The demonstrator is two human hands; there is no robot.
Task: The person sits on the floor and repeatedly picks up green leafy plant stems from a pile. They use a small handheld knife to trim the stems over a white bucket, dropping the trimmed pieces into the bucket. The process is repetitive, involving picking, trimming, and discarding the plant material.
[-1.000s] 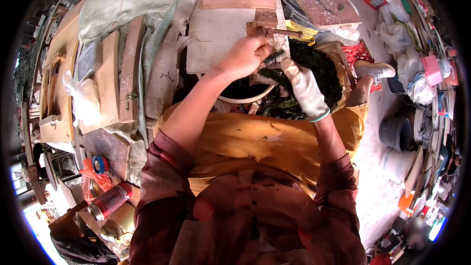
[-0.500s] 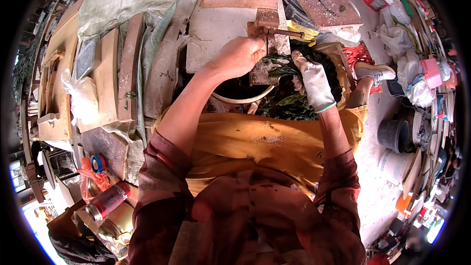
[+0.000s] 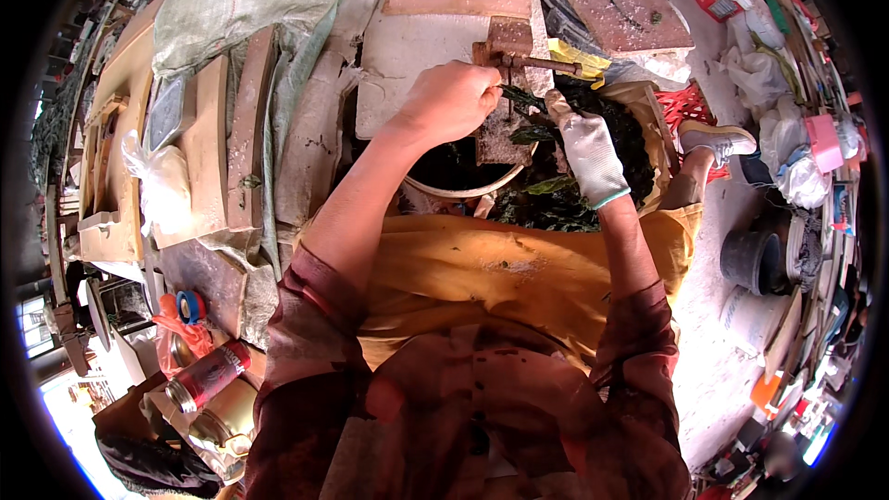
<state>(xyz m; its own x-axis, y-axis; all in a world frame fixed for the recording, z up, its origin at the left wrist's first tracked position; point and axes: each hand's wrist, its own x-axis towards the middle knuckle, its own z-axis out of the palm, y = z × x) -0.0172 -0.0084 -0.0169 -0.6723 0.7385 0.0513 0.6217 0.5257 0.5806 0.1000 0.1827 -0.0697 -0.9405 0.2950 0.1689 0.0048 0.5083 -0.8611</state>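
My bare left hand (image 3: 449, 100) is closed in front of a brown block fixture with a rusty bar (image 3: 542, 65). Its fingertips pinch the end of a dark green, wrinkled strand that looks like seaweed (image 3: 526, 102). From there the strand runs across the fixture to my right hand (image 3: 589, 148), which wears a white glove and has its fingers closed on it. Below the fixture is the pale rim of a round tub (image 3: 463, 192). More dark green seaweed (image 3: 551, 208) lies heaped beneath and beside my right hand.
A white board (image 3: 407, 37) carries a wooden strip (image 3: 454, 3) beyond my hands. To the left are planks (image 3: 250, 130) and a woven sheet (image 3: 250, 0). A reddish board (image 3: 616, 0) lies at far right. A black bucket (image 3: 752, 261) stands on the right-hand floor.
The strand between my hands has risen and now stretches straighter across the fixture. My gloved right hand has tilted slightly toward the left hand. The whole view has shifted a little.
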